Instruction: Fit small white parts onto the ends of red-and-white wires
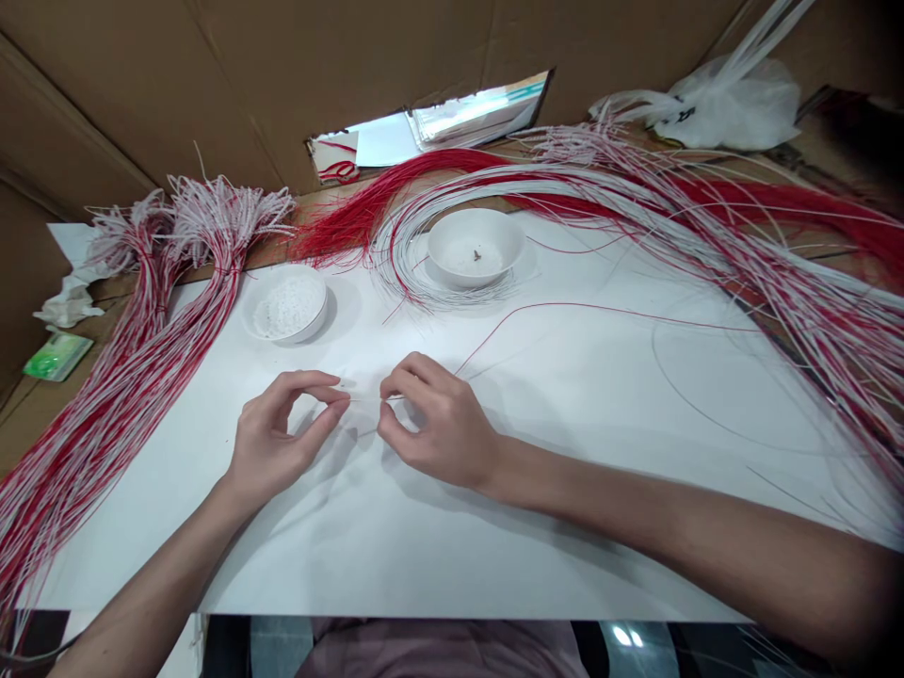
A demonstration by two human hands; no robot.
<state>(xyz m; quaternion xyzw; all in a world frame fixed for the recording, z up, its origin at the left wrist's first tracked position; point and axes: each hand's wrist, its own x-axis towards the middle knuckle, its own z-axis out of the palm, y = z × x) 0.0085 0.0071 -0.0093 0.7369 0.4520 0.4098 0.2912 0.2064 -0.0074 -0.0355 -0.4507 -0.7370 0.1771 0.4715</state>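
Observation:
Over the white sheet, my left hand (279, 433) pinches a very thin strand end between thumb and fingertips. Close to its right, my right hand (442, 424) is closed in a pinch on the same fine line, which spans the short gap between the two. From behind the right hand a thin red wire (551, 304) arcs up and off to the right. What sits exactly between the fingertips is too small to make out. Beyond the hands stand a white bowl (286, 334) with whitish bits inside and a second white bowl (462, 276) holding a small dark speck.
Bundles of twisted red and white wires (190, 306) lie along the left side. Loose red wires (395, 193) and white wires (607, 202) curve across the back and right. Cardboard walls (247, 85) enclose the table; a plastic bag (741, 99) sits back right.

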